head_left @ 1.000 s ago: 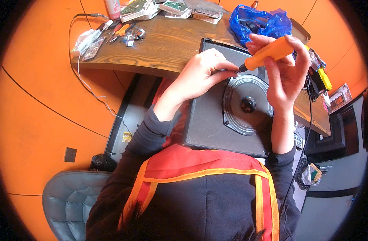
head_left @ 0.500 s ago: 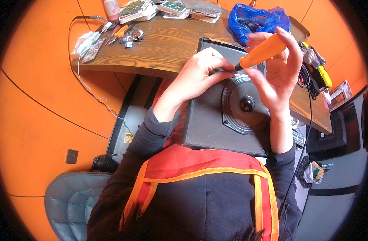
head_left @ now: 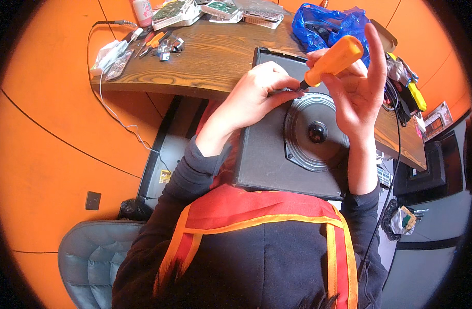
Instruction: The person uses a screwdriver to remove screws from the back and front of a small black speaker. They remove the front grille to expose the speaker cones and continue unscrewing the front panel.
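A black speaker box [head_left: 264, 159] leans against the table edge in front of me, its round speaker cone [head_left: 305, 149] facing up. My right hand [head_left: 357, 98] grips the orange handle of a screwdriver [head_left: 335, 61] between thumb and fingers, with the index finger stretched upward. The screwdriver tilts down to the left, its tip at the upper left of the cone's rim. There my left hand [head_left: 259, 95] pinches with thumb and forefinger around the tip. Whatever lies between those fingertips is hidden.
On the wooden table [head_left: 215, 56] lie pliers and small parts [head_left: 156, 40], white trays with green circuit boards [head_left: 177, 13] and a blue plastic bag [head_left: 331, 23]. A black cable [head_left: 398, 149] hangs at the right. A grey padded chair [head_left: 94, 257] stands at the lower left.
My right hand has shifted its fingers on the screwdriver handle, and the index finger now points up. The handle leans slightly differently. My left hand stays almost in place.
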### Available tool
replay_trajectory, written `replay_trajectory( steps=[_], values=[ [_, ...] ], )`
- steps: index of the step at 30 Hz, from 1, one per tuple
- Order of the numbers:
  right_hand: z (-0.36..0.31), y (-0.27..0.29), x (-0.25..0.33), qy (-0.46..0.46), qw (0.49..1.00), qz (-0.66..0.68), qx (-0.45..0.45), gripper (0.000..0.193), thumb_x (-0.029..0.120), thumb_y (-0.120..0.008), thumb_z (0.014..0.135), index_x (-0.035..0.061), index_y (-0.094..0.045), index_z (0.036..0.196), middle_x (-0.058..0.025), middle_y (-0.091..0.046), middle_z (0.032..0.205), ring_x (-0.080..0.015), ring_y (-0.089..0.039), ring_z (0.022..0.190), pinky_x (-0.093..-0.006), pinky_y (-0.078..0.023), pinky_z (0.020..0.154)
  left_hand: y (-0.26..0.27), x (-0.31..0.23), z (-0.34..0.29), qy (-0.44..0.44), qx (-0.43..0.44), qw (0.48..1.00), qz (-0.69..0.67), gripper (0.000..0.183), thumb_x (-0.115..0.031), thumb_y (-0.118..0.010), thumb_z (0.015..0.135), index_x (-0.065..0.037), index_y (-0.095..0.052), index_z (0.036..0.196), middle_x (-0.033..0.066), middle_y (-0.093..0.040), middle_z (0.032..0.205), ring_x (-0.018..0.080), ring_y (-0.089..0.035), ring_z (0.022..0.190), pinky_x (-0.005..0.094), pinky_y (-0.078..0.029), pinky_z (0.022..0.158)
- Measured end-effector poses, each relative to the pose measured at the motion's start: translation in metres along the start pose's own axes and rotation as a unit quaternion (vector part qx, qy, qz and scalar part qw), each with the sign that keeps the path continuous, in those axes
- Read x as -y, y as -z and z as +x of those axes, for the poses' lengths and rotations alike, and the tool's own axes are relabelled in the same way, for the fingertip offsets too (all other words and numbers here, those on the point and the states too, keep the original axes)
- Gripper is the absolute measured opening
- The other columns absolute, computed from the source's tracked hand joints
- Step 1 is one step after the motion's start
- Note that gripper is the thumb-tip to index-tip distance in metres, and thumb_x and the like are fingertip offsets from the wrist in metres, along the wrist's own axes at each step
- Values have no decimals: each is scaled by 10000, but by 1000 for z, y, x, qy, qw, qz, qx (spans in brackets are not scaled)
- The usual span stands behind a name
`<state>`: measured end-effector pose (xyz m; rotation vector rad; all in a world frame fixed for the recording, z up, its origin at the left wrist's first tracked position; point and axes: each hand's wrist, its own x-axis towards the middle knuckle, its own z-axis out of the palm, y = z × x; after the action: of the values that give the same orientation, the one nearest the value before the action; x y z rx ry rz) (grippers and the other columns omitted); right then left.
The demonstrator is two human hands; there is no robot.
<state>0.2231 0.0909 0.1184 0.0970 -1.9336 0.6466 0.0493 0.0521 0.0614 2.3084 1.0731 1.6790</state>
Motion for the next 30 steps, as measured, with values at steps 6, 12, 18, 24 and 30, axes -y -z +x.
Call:
replay_trajectory(
  steps=[6,12,18,24,30],
  values=[
    [2,-1,0,66,989,-128,28,693,-112,-529,819,94,-200,1393,-242,-545,1139,-310,-592,1000,-421,-489,866,1,-3,-2,1,-4,999,37,139,-100,-710,736,-76,-683,870,66,-621,779,222,-595,763,316,-478,678],
    [4,-5,-3,55,998,7,19,751,-128,-635,733,65,-261,1355,-161,-479,1235,-268,-581,1022,-359,-510,815,1,3,-2,-9,-2,1000,-7,143,-100,-705,742,-74,-684,881,63,-626,796,216,-593,755,313,-476,671],
    [2,-1,-2,92,993,-70,-32,662,-102,-583,788,61,-260,1341,-167,-501,1156,-243,-597,943,-347,-509,799,3,0,-1,-16,25,1000,0,144,-92,-664,775,-66,-671,917,63,-637,834,213,-597,807,316,-472,723],
    [2,0,-5,28,999,12,-37,652,-43,-544,835,77,-196,1374,-219,-567,1061,-267,-592,936,-383,-485,826,5,-2,0,-15,36,999,25,149,-59,-637,789,-59,-653,938,55,-652,852,193,-617,825,298,-482,742],
    [-5,5,-2,4,997,-64,-36,733,-109,-539,820,56,-155,1422,-224,-545,1144,-299,-592,1015,-407,-490,867,4,1,1,-34,28,999,27,155,-64,-667,765,-57,-656,919,57,-651,849,196,-621,806,294,-488,717]
  ],
)
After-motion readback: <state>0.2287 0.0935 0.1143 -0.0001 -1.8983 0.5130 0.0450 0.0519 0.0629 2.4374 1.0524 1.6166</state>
